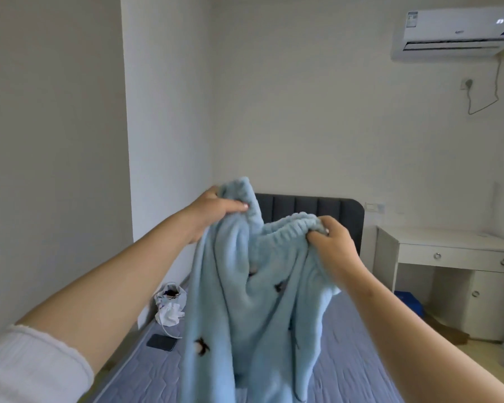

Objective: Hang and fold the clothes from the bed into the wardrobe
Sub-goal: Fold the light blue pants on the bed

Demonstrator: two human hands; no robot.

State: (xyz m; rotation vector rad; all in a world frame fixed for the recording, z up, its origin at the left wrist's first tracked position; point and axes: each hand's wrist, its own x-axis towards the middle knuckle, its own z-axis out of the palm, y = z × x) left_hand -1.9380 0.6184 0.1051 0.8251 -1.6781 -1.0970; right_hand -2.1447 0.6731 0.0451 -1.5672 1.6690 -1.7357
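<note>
fleecy blue trousers (245, 286) (dark motifs), ribbed waistband

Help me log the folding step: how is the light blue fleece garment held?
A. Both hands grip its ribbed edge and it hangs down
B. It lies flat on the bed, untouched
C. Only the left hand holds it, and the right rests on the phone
A: the left hand and the right hand each grip the ribbed edge of the light blue fleece garment, which hangs over the bed.
</note>
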